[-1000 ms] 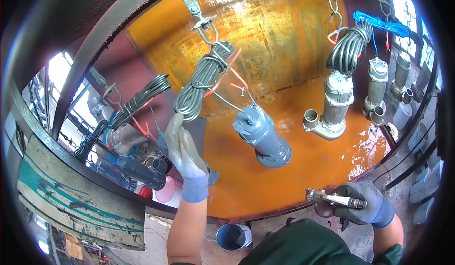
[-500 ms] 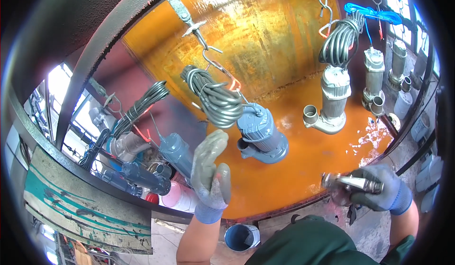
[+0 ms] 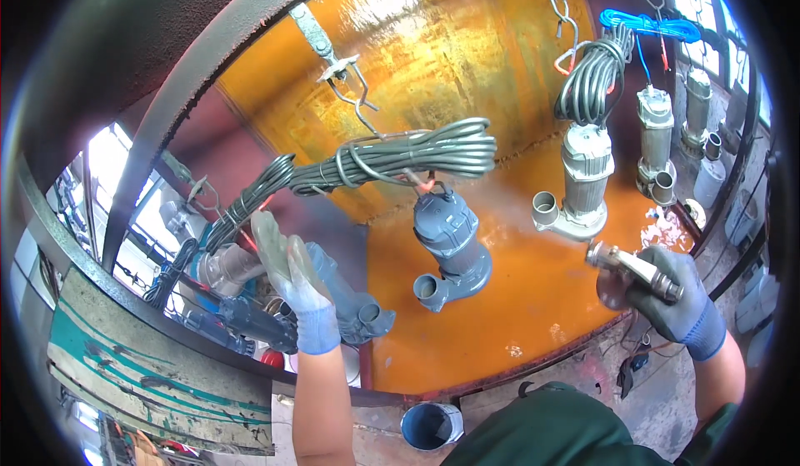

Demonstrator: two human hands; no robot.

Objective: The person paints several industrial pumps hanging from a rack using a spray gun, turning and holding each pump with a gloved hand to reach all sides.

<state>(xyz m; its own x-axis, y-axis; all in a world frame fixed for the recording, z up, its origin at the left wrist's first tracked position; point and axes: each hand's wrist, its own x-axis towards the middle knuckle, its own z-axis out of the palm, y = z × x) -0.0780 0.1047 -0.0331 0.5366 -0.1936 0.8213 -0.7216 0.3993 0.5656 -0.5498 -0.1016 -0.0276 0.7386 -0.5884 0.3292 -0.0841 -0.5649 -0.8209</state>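
The left hand, gloved, is raised with fingers straight and spread, holding nothing; it hangs in open air just beside the cable bundles, touching none that can be seen. The right hand, also gloved, has its grip closed round a metal spray gun, nozzle pointing up and left toward the pumps.

The blue-grey pump hangs in mid-air in front of the orange booth wall, its coiled cable looped on a wire hook under a chain. It is tilted, outlet down and left, with free room on all sides: a clear gap to the left hand and a wider one to the spray gun. A second painted pump hangs lower left, partly behind the left hand. To the right an unpainted grey pump hangs from its own cable, near the gun's nozzle but apart from it. Further right, more grey pumps hang in a row toward the booth's right edge.

The booth floor is orange and wet-looking, ending at a dark curved rim near the person. A dark arched frame closes the left side. Below the rim stands a blue bucket.
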